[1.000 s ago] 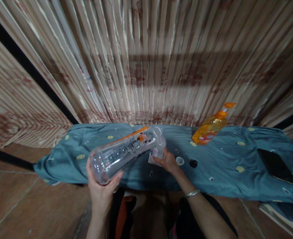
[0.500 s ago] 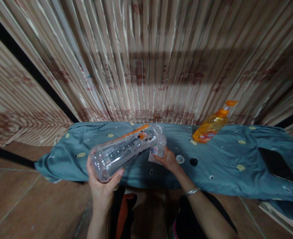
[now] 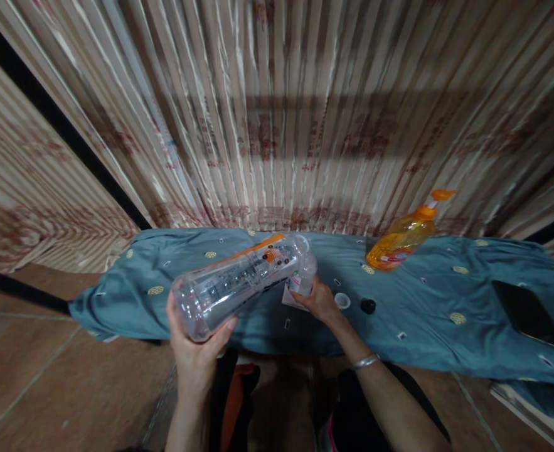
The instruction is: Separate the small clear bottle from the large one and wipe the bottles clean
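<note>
My left hand (image 3: 199,342) is wrapped round the base of a large clear plastic bottle (image 3: 239,282) with orange print. The bottle is tilted, its neck end higher and towards the right. My right hand (image 3: 318,300) grips a small clear bottle (image 3: 305,276) with a pale label, close under the large bottle's neck. Whether the two mouths touch I cannot tell. Beneath the small bottle lies a white paper-like piece (image 3: 290,300). Beside my right hand are a white cap (image 3: 342,301) and a black cap (image 3: 367,306) on the cloth.
A pump bottle (image 3: 401,242) of orange liquid stands at the back right. Farther right lies a dark phone-like slab (image 3: 531,314). The blue-green patterned cloth (image 3: 427,301) covers a narrow bench or table, with a striped curtain (image 3: 277,125) behind it and dark poles on both sides.
Both hands keep their hold on the bottles, which stay in nearly the same pose. The whole view has shifted very slightly.
</note>
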`<action>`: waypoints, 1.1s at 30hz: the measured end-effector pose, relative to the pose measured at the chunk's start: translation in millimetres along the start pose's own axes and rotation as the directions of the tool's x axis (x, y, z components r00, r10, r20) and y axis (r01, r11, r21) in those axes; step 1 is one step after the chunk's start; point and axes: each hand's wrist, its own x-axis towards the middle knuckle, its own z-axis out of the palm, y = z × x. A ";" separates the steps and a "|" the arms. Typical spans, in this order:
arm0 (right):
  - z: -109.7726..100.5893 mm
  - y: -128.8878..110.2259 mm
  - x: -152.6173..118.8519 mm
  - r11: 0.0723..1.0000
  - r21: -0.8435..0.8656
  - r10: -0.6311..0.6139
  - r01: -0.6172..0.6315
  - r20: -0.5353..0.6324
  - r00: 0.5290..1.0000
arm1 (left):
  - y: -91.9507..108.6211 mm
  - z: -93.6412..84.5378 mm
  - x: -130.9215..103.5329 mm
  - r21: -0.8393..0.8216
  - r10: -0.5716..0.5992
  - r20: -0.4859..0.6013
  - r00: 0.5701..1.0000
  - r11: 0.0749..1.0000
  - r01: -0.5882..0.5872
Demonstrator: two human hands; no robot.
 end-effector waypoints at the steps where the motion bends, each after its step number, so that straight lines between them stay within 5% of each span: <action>1: 0.0 0.4 0.2 1.000 0.005 -0.004 0.004 -0.003 1.000 | 0.0 0.1 0.0 -0.006 -0.008 0.003 1.000 1.000 0.008; 12: -0.1 -0.8 -0.9 1.000 0.028 0.009 -0.009 0.000 1.000 | 1.2 -0.1 0.2 -0.051 -0.085 0.000 0.996 0.995 0.085; 20: 3.2 3.3 -0.5 0.997 0.077 0.008 -0.007 -0.007 1.000 | 2.1 0.5 -1.2 0.007 0.008 -0.014 1.000 1.000 -0.008; 27: 8.3 11.3 0.2 0.999 0.031 -0.009 0.010 -0.021 1.000 | 6.6 2.3 -0.1 0.015 -0.031 -0.038 0.999 0.999 0.031; 33: 8.8 11.9 -0.3 0.998 0.058 -0.003 0.005 -0.037 0.999 | 0.7 -1.6 0.6 0.020 0.010 0.039 0.999 1.000 -0.011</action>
